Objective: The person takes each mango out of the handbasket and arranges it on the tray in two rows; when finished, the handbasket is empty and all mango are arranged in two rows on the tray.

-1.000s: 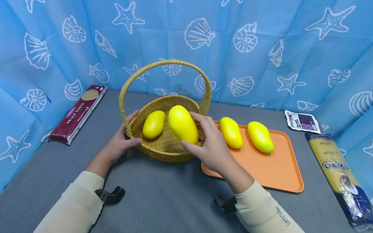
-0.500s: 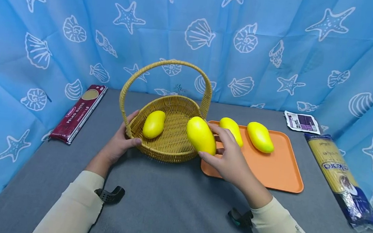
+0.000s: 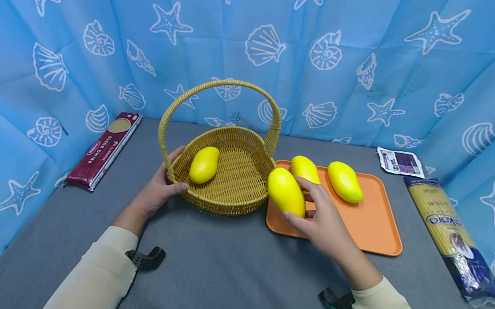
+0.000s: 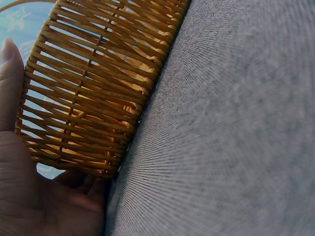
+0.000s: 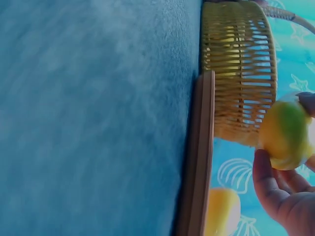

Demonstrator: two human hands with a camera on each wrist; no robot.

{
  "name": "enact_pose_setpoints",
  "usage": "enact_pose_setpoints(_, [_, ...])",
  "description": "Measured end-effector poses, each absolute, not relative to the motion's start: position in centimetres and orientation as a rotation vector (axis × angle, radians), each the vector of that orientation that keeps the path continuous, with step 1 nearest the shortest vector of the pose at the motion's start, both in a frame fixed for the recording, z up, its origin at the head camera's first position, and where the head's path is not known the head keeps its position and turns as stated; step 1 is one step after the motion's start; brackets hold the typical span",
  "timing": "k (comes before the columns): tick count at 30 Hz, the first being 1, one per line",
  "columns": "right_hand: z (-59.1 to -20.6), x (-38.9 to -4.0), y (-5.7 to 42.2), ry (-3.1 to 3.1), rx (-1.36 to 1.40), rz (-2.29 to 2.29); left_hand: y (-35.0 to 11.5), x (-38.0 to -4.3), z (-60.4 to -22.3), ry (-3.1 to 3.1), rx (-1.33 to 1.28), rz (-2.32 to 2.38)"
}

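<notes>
A yellow mango is held in my right hand, thumb on the near side and fingers on the far side. It hangs above the left edge of the orange tray, just right of the wicker basket. In the right wrist view the gripped mango shows a greenish patch. My left hand grips the basket's left rim, its thumb over the front; the left wrist view shows this hand against the woven side. One mango lies inside the basket.
Two more mangoes lie on the tray: one partly behind my right hand, another to its right. A red spaghetti pack lies far left. A yellow-blue pasta bag and a small white-purple packet lie right. The arched handle rises over the basket.
My right hand has carried the mango from over the basket to the right and toward me, out past the rim to above the tray. The left hand and basket have stayed still.
</notes>
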State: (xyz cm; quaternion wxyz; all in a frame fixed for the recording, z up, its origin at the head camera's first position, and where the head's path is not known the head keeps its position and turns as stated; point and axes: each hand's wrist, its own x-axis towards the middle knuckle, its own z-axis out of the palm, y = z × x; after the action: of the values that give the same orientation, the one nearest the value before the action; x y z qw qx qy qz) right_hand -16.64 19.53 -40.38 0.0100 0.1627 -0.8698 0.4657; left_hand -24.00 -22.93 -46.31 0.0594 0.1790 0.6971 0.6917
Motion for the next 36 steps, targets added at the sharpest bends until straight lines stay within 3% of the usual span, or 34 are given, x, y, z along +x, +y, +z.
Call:
enact_pose_setpoints(15, [-41.3,-16.5,22.3,-2.906,0.391,1.345,-22.9,-24.2,-46.4,2.085,0.539,2.098])
enact_pose_setpoints(36, [-41.5,-16.6,22.5,-3.005,0.293,1.263,-23.0,-24.2,-46.4,2.102,0.552,2.096])
